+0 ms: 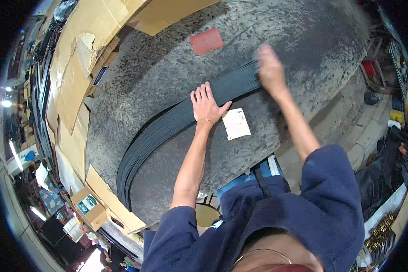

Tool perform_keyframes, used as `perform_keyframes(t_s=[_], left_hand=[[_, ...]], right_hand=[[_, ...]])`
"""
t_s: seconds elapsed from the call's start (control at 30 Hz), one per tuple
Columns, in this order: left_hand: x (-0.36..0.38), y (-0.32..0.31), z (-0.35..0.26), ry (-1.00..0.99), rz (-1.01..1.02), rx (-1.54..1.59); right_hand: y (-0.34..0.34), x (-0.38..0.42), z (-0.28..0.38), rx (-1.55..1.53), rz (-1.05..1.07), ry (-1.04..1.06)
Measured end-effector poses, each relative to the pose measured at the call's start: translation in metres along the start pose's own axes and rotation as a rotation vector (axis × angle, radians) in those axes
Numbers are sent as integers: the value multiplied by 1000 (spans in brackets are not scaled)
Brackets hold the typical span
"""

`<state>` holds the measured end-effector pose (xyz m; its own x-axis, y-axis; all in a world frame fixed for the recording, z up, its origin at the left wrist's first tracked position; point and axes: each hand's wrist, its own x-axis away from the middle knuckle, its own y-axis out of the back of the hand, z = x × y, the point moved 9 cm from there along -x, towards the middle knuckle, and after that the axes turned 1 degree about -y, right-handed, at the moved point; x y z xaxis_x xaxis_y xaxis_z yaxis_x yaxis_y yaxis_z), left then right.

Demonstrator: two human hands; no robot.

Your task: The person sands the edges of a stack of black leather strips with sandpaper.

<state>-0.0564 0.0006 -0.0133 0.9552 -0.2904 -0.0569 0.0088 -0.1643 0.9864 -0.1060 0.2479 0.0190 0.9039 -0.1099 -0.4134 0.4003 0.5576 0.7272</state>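
Note:
A long bundle of thin black strips (163, 124) curves across the worn, speckled work table (167, 59). My left hand (205, 103) lies flat on the bundle near its middle, palm down, with the fingers stretched out and the thumb apart. My right hand (270, 72) is at the bundle's right end; motion blurs its fingers, so their grip on the strips cannot be made out. Just right of my left hand, a small white printed card (236, 123) rests on the table. Beyond the strips lies a flat reddish rectangular piece (206, 41).
Cardboard sheets (70, 77) line the table's left edge, with a small cardboard box (88, 207) at the lower left. A red object (369, 68) and a dark bag (371, 98) are off the table's right side. Brass-coloured pieces (382, 232) are piled at the lower right.

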Motion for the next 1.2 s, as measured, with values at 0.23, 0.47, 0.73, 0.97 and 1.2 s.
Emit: perform_keyframes(t_s=[0.23,0.47,0.73,0.97,1.2], left_hand=[[2,-5,2,14,39,5],[0,-4,1,-21,-1,-45],[-1,-2,1,-26,6,-61],[3,-3,1,-27,-10,-69],[1,-7,7,34,96,-26]], right_hand=[[-59,63,68,-53,350,542],[37,-2,-35,-118,69,-75],[-10,83,32,40,363,316],[60,63,-20,14,-80,-106],[15,95,-16,28,195,133]])
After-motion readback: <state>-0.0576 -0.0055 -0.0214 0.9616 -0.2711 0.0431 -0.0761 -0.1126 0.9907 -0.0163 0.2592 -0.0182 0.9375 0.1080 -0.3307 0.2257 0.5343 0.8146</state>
